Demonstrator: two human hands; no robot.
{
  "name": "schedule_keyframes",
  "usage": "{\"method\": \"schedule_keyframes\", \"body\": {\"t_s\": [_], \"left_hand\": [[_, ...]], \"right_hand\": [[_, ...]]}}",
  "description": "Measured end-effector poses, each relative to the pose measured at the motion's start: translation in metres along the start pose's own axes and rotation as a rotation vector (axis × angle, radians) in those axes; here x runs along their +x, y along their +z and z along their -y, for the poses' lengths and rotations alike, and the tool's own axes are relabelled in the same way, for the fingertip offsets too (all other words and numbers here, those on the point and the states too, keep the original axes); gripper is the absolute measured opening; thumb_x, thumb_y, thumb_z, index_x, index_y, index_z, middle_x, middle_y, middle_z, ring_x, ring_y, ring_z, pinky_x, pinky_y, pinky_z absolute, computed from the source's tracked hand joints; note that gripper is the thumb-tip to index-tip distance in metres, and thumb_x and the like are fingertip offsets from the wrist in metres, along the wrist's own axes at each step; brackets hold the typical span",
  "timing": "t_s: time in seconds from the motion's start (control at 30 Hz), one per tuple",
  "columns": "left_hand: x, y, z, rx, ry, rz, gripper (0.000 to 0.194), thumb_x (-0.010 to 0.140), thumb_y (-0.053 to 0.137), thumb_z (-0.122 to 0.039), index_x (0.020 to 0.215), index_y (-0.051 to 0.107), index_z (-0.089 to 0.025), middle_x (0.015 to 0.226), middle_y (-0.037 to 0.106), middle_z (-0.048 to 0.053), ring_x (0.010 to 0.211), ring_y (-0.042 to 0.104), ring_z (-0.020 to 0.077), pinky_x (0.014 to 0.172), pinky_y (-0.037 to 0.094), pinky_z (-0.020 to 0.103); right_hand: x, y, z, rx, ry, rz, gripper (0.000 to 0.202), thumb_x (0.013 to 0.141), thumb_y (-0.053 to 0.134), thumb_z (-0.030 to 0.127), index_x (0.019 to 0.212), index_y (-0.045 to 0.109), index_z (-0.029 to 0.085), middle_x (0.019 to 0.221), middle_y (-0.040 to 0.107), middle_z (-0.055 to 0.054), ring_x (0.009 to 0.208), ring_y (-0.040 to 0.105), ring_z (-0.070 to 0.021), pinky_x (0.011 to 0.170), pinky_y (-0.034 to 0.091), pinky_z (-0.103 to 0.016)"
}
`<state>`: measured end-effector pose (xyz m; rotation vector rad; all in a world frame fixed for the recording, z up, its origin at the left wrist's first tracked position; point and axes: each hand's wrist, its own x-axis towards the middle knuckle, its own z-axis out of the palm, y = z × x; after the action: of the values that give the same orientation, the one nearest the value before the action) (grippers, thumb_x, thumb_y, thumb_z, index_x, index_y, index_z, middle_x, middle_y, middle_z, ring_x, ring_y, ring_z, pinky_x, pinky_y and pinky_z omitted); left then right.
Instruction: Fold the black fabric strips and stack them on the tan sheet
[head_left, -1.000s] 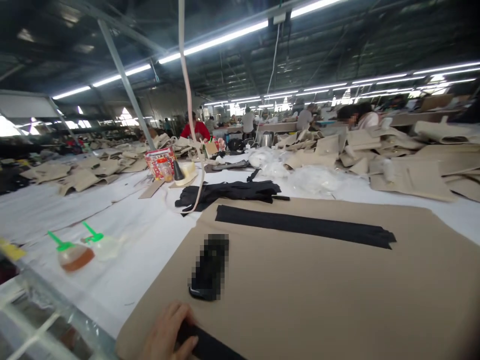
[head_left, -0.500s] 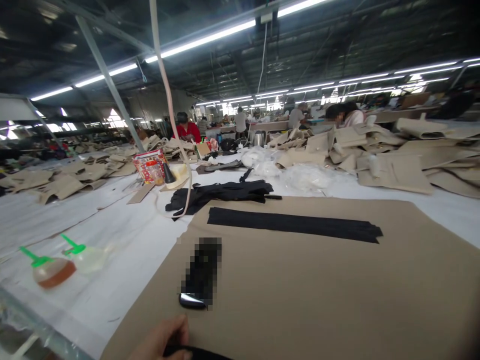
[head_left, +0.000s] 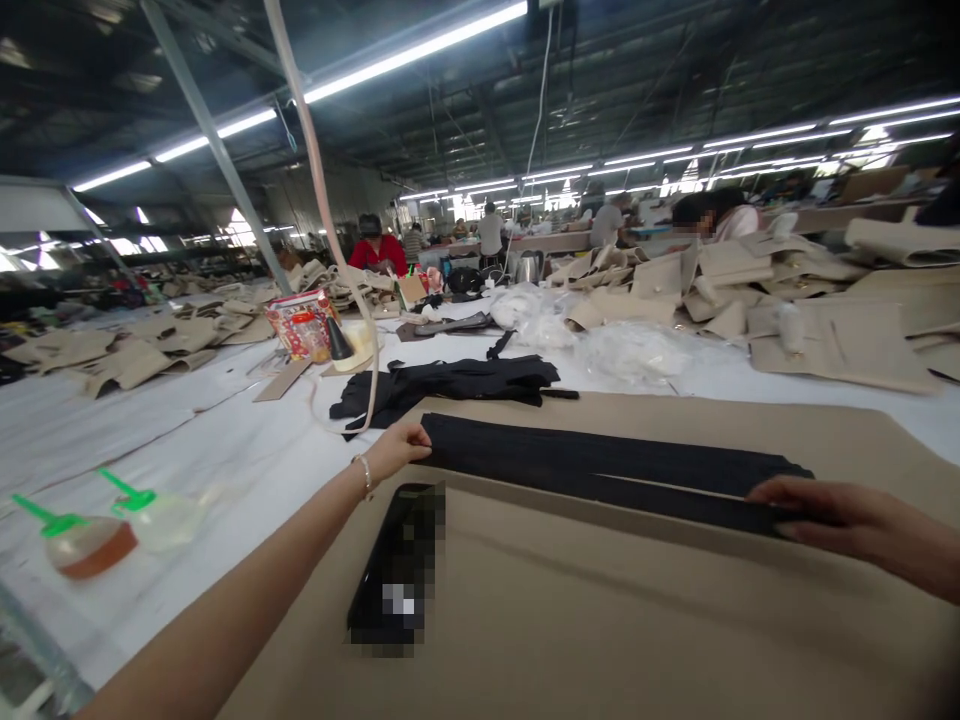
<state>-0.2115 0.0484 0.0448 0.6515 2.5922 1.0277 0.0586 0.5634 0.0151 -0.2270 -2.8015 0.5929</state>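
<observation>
My left hand [head_left: 401,450], with a bracelet at the wrist, pinches the left end of a black fabric strip [head_left: 660,500]. At the strip's other end, my right hand [head_left: 832,515] grips it between thumb and fingers. The strip is stretched level between both hands, along the near edge of a flat row of black strips [head_left: 570,445]. Those lie on a large brown sheet [head_left: 600,620]. A black phone [head_left: 394,570], partly blurred out, rests on the sheet below my left hand.
A heap of black strips [head_left: 457,380] lies behind the sheet. Two green-tipped squeeze bottles [head_left: 90,545] stand at left. A pale hose [head_left: 319,180] hangs down to the table. Clear plastic bags [head_left: 630,350] and piles of brown pieces [head_left: 832,330] fill the back; people sit beyond.
My left hand has moved up and forward from the near edge, carrying the black strip to the laid row. My right hand has come into view holding its other end.
</observation>
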Motion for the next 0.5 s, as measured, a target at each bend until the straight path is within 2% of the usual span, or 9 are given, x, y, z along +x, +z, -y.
{"method": "schedule_keyframes", "body": {"t_s": [0.07,0.1,0.2,0.33,0.5], "left_hand": [[0.027,0.006,0.011,0.074,-0.019,-0.027,0.030,0.092,0.059,-0.037,0.113,0.059,-0.015,0.110,0.061,0.007,0.093,0.062,0.0196,0.080,0.054,0.039],[0.037,0.009,0.017,0.110,-0.025,-0.041,0.032,0.092,0.059,-0.037,0.117,0.058,-0.016,0.115,0.060,0.008,0.097,0.061,0.0208,0.082,0.054,0.041],[0.056,0.016,0.030,0.206,-0.025,-0.075,0.034,0.092,0.059,-0.036,0.119,0.057,-0.016,0.119,0.059,0.009,0.101,0.060,0.0221,0.085,0.053,0.043],[0.062,0.024,0.041,0.299,0.012,-0.129,0.034,0.092,0.058,-0.036,0.120,0.057,-0.017,0.120,0.058,0.009,0.102,0.060,0.0220,0.086,0.053,0.043],[0.058,0.026,0.042,0.375,0.073,-0.193,0.033,0.093,0.058,-0.036,0.119,0.057,-0.017,0.119,0.059,0.009,0.101,0.060,0.0216,0.086,0.053,0.043]], "right_hand": [[0.030,0.007,-0.001,0.053,-0.011,0.174,0.029,0.070,0.066,0.045,0.095,0.074,0.033,0.101,0.071,-0.015,0.090,0.068,-0.0304,0.074,0.053,-0.037],[0.042,0.012,-0.001,0.054,-0.012,0.214,0.030,0.071,0.065,0.041,0.098,0.074,0.031,0.103,0.070,-0.015,0.093,0.067,-0.0311,0.076,0.052,-0.038],[0.066,0.027,-0.003,0.014,-0.009,0.216,0.032,0.071,0.062,0.035,0.100,0.073,0.029,0.106,0.070,-0.015,0.097,0.066,-0.0313,0.080,0.050,-0.039],[0.076,0.044,-0.012,-0.016,-0.011,0.207,0.030,0.072,0.060,0.033,0.100,0.072,0.028,0.106,0.069,-0.017,0.097,0.066,-0.0296,0.081,0.049,-0.038],[0.075,0.051,-0.021,-0.083,0.008,0.170,0.026,0.074,0.058,0.032,0.097,0.070,0.030,0.104,0.070,-0.015,0.091,0.067,-0.0279,0.076,0.049,-0.038]]}}
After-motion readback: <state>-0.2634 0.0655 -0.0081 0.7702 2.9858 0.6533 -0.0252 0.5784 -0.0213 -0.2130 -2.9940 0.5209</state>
